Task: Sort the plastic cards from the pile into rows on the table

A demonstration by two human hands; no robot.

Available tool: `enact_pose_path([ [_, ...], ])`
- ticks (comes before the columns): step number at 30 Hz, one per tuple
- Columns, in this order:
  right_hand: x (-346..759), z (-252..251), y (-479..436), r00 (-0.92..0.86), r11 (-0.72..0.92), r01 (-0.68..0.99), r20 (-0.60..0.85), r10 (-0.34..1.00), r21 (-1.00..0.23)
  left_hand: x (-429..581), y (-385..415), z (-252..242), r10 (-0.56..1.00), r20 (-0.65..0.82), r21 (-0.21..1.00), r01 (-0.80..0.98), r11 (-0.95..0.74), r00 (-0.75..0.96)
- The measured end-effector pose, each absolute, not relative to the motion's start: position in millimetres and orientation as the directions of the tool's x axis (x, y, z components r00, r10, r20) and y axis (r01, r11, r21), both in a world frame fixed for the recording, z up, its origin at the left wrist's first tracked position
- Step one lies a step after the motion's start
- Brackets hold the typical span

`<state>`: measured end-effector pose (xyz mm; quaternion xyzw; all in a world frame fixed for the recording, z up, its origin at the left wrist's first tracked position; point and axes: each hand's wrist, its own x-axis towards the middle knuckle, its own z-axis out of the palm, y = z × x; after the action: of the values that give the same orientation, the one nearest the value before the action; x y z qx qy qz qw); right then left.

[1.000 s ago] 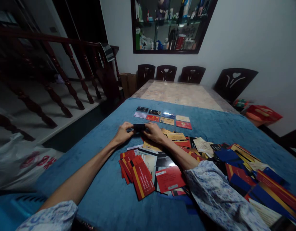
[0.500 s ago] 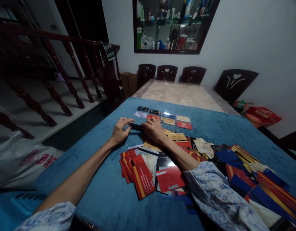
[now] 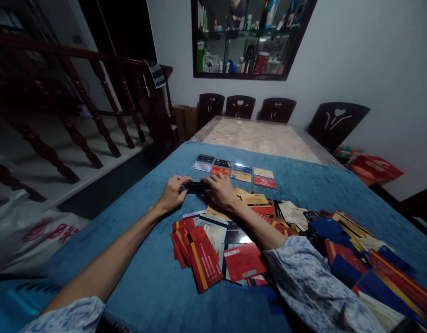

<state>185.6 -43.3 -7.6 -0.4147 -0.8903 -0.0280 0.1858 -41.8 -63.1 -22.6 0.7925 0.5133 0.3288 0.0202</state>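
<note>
Between my two hands, just above the blue cloth (image 3: 140,259), is what looks like a small stack of black cards (image 3: 197,187). My left hand (image 3: 174,193) grips its left end between thumb and fingers. At the right end, my right hand (image 3: 221,189) is closed on it, with the fingers bent over the top. Beyond them, two rows of cards (image 3: 241,176) lie face up, black, white, red, yellow and blue. Nearer to me, a loose pile of red cards (image 3: 206,261) lies beneath and left of my right forearm.
Blue, yellow and red cards (image 3: 348,245) spread in a heap to the right. The stone table top (image 3: 255,136) shows past the cloth, with dark chairs (image 3: 277,110) behind it. On the left are a wooden railing (image 3: 102,111) and a white plastic bag (image 3: 33,236).
The black stack has tipped so that more of its long side faces me, and both hands have come slightly lower in view with it. The laid-out cards keep their places.
</note>
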Motion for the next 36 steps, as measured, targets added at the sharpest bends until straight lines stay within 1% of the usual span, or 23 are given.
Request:
enact_pose_path([
  [6, 187, -5, -44, -0.565, 0.608, 0.787, 0.272, 0.779, -0.107, -39, -63, -26, 0.868, 0.406, 0.341, 0.833, -0.436, 0.288],
  [13, 183, -5, -45, -0.567, 0.598, 0.797, 0.231, 0.79, -0.087, -38, -56, -28, 0.903, 0.349, 0.376, 0.845, -0.381, 0.252],
  [17, 182, -4, -46, -0.57, 0.596, 0.799, 0.212, 0.794, -0.085, -42, -51, -24, 0.91, 0.314, 0.399, 0.832, -0.386, 0.272],
  [21, 183, -1, -46, -0.568, 0.586, 0.806, 0.176, 0.804, -0.08, -41, -48, -10, 0.932, 0.229, 0.403, 0.844, -0.353, 0.28],
  [26, 182, 9, -46, -0.548, 0.559, 0.826, 0.128, 0.827, -0.073, -38, -42, 11, 0.949, 0.102, 0.363, 0.877, -0.316, 0.299],
  [30, 180, 22, -42, -0.523, 0.528, 0.846, 0.081, 0.848, -0.069, -38, -31, 22, 0.941, 0.085, 0.346, 0.876, -0.337, 0.328],
  [36, 180, 44, -23, -0.509, 0.512, 0.859, 0.074, 0.857, -0.022, -38, -5, 31, 0.931, 0.09, 0.316, 0.876, -0.364, 0.354],
])
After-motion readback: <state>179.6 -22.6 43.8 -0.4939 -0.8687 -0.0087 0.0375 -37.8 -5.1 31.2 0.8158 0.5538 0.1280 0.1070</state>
